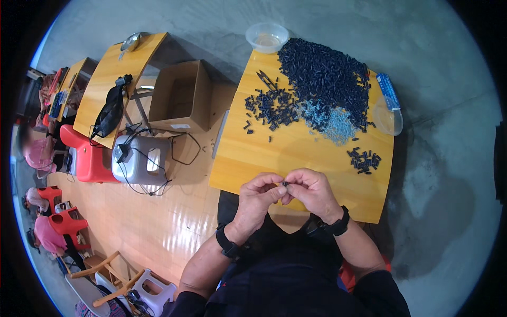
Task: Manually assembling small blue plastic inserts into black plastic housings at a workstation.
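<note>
At the near edge of the yellow wooden table, my left hand and my right hand meet fingertip to fingertip. Between them they pinch a small black cylindrical piece, one end of it showing. Anything else tucked in the fingers is hidden. Ahead lies a large heap of similar black pieces, with a pile of small light-blue pieces at its near edge. A looser group of black pieces is spread to the left, and a smaller group lies at the right.
Dark pointed pliers or scissors lie by the left group. A clear bowl stands at the far left corner. A blue box and a clear lid are along the right edge. Left are a cardboard box and a grey stool with cables.
</note>
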A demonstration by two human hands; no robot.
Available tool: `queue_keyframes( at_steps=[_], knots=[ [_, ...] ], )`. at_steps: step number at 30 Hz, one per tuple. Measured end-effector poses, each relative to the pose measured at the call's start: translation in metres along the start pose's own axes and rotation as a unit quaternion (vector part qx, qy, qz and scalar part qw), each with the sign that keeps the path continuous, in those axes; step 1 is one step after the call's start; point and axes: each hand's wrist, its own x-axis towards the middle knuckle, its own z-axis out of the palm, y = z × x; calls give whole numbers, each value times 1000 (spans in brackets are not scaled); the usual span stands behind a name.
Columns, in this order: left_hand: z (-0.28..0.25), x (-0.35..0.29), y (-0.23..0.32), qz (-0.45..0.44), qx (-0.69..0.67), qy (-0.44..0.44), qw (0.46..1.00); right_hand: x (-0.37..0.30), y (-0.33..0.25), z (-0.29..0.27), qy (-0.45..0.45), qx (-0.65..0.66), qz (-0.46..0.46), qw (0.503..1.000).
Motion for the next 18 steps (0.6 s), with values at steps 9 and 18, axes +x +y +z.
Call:
queue_keyframes(
  at_steps=[9,18],
  knots=[
    [-3,2,-9,72,26,-14,997,0,4,2,-8,85,-16,996],
    [-9,2,-20,13,-36,34,999,3,15,10,45,37,0,998]
  ],
)
